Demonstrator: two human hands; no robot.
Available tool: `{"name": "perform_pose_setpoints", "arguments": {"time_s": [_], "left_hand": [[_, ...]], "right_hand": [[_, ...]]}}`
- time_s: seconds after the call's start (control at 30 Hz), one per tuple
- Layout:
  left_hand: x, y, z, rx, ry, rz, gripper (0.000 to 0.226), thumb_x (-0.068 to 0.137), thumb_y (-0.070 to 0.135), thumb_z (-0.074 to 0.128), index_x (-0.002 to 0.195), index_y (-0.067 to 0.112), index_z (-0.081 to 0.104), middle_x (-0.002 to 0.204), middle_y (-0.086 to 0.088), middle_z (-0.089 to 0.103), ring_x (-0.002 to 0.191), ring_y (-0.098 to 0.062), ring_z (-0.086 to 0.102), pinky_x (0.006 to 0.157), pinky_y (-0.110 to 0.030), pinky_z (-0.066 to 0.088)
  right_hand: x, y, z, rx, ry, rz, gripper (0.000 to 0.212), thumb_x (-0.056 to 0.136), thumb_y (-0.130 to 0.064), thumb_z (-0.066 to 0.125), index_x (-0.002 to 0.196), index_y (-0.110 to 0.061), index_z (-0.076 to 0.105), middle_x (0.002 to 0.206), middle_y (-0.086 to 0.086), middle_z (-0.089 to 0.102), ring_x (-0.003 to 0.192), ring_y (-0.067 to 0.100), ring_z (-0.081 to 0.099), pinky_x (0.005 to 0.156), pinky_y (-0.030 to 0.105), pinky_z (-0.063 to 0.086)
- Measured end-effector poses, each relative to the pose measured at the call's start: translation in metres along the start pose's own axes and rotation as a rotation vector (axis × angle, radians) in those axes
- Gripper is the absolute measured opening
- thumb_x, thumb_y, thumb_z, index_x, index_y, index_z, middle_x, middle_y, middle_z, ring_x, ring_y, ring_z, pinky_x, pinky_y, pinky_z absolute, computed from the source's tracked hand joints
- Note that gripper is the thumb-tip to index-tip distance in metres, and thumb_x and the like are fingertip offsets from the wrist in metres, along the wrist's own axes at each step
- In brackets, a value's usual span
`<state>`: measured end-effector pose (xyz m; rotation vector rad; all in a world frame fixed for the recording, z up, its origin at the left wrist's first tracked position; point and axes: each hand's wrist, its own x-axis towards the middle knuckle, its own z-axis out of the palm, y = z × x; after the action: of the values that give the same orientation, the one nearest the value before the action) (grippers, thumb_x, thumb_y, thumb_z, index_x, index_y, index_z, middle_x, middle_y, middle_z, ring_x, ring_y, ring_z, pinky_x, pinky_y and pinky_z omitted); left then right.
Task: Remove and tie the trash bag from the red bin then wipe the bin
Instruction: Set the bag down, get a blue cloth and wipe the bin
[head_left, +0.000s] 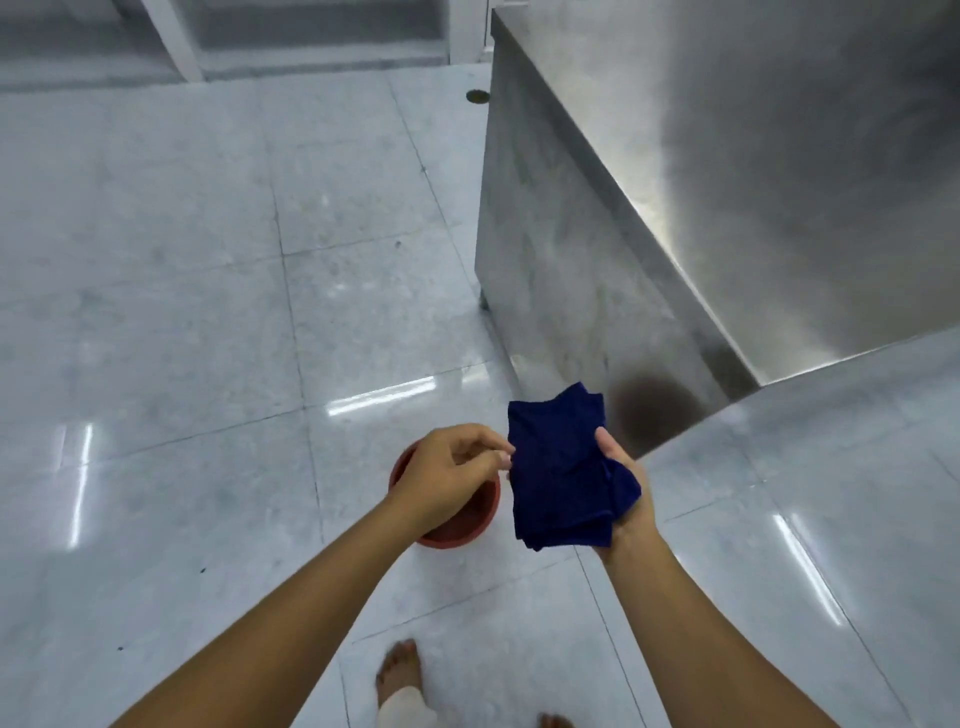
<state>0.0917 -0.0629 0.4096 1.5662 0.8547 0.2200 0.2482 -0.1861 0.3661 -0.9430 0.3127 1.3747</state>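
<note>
A dark blue folded cloth rests in my right hand, which grips it from underneath at its right side. My left hand pinches the cloth's left edge with fingertips. Both hands hover above the floor. Below my left hand stands the small round red bin, upright on the tiles, its inside bare and partly hidden by my hand. No trash bag shows in the view.
A tall stainless steel counter rises at the right, its corner close to the bin. Glossy grey floor tiles spread to the left. A round floor drain lies far back. My bare feet stand at the bottom.
</note>
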Motion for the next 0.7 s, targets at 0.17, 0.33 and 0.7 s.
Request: {"name": "perform_pose_setpoints", "arguments": {"time_s": [0.17, 0.33, 0.7], "left_hand": [[-0.003, -0.092, 0.026, 0.134, 0.312, -0.187, 0.012, 0.083, 0.016, 0.063, 0.083, 0.025, 0.07, 0.091, 0.003, 0.071, 0.092, -0.018, 0.066, 0.081, -0.03, 0.053], [0.019, -0.174, 0.078, 0.979, 0.289, -0.06, 0.067, 0.086, 0.049, 0.05, 0.145, 0.025, 0.028, 0.155, -0.002, 0.026, 0.144, -0.026, 0.019, 0.116, -0.046, 0.012], [0.108, -0.422, 0.154, 1.643, -0.081, 0.512, 0.084, 0.095, 0.023, 0.043, 0.143, 0.021, -0.026, 0.147, -0.004, -0.041, 0.134, -0.025, -0.037, 0.103, -0.05, -0.026]], "right_hand": [[0.02, 0.0, -0.063, -0.003, 0.036, 0.02, 0.061, 0.08, -0.054, 0.06, 0.128, -0.016, 0.059, 0.127, 0.011, 0.059, 0.12, 0.039, 0.051, 0.102, 0.052, 0.038], [0.041, 0.008, -0.136, -0.027, 0.04, 0.011, 0.043, 0.082, -0.053, 0.059, 0.081, -0.014, 0.078, 0.081, 0.008, 0.073, 0.075, 0.03, 0.07, 0.067, 0.042, 0.057], [0.197, 0.097, -0.292, -0.136, 0.018, -0.073, 0.045, 0.085, -0.049, 0.058, 0.062, -0.016, 0.077, 0.062, 0.002, 0.073, 0.057, 0.023, 0.071, 0.051, 0.034, 0.056]]}}
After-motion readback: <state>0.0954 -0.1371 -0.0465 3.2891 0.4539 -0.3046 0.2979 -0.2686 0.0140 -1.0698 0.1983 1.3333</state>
